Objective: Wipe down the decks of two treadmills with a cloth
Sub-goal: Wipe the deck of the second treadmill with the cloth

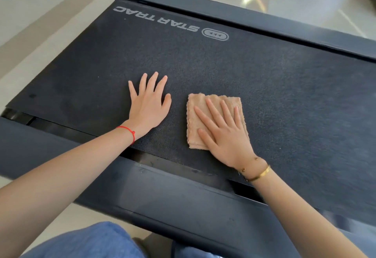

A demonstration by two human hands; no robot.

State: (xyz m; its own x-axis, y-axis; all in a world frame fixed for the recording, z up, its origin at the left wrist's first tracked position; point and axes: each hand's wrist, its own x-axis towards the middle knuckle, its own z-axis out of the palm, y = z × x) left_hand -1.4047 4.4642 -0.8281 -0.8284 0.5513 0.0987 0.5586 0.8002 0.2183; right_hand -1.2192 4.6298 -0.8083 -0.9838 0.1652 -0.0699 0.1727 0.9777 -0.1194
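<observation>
While the black textured treadmill deck (203,70) is lying under both palms, the folded tan terry cloth (195,123) is sitting near its close edge, the right hand (225,133) pressing it flat with fingers spread, the left hand (148,105) resting splayed just beside.

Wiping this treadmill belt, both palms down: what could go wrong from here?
The cloth is only pressed under the flat right hand, not gripped, so it may bunch or slip out on a fast stroke. The left hand leans bare on the belt; if the belt rolls, that support could shift. The folded cloth is small against the belt, so strips may get missed.
</observation>
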